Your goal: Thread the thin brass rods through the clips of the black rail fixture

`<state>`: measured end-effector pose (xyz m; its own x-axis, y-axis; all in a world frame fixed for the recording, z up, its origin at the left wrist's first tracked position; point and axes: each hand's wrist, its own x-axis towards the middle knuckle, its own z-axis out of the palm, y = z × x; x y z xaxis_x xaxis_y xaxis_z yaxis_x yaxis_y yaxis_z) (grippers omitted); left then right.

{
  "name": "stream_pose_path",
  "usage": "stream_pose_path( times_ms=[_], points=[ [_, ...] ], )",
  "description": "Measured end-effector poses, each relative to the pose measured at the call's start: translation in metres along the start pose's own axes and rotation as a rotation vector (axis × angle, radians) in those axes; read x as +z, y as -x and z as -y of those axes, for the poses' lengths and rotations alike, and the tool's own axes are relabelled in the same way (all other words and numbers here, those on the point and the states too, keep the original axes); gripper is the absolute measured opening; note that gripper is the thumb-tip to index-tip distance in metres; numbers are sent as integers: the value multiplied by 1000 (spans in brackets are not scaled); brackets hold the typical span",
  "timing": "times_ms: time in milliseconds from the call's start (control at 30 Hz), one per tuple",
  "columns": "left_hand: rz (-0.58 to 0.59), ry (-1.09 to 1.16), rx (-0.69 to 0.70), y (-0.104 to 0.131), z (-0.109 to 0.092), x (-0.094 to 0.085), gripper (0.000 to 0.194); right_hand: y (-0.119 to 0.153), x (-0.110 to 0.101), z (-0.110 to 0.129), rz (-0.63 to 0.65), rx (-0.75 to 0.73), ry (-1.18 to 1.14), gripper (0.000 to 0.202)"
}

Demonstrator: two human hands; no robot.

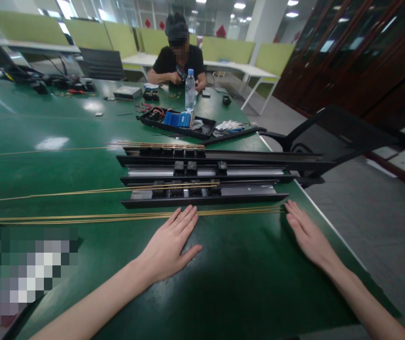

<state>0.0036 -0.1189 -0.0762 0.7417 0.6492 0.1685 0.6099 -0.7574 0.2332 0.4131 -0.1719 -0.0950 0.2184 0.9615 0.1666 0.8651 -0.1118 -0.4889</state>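
Note:
Several long, thin brass-coloured rods (117, 217) lie side by side on the green table (238, 283). My left hand (172, 243) is flat with its fingertips over these rods and its thumb apart. At the rods' right ends, the fingertips of my right hand (305, 231) touch or nearly touch them, fingers stretched out. Just beyond lie black rails: a near one (206, 202), a middle one (153, 179) and a far one (259, 160), with small black blocks (191, 167) in them. More thin rods (99, 191) rest across the near rail, others along the far rail.
Behind the rails are a black tray (202, 128) with blue parts, white gloves (229, 127) and a water bottle (190, 92). A person (179, 59) sits across the table. Cables and tools lie back left. A black chair (337, 132) stands at the right edge.

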Motion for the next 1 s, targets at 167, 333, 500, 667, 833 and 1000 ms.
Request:
stream_pose_path(
  times_ms=[167,333,500,667,833,1000],
  points=[
    [1,14,2,-3,1,3,73,0,1,-3,41,-90,68,56],
    [27,7,-10,-7,-2,5,71,1,0,-2,93,-167,101,57],
    [17,1,-18,-11,-6,7,70,4,-2,3,123,-211,118,58],
    [-22,11,-16,-13,-10,11,70,6,-6,7,141,-217,96,57],
    [-44,33,-29,-18,-16,14,68,8,-7,7,153,-228,106,58],
    [-64,54,-9,-24,-20,17,68,10,-8,10,177,-249,114,59]
  ],
)
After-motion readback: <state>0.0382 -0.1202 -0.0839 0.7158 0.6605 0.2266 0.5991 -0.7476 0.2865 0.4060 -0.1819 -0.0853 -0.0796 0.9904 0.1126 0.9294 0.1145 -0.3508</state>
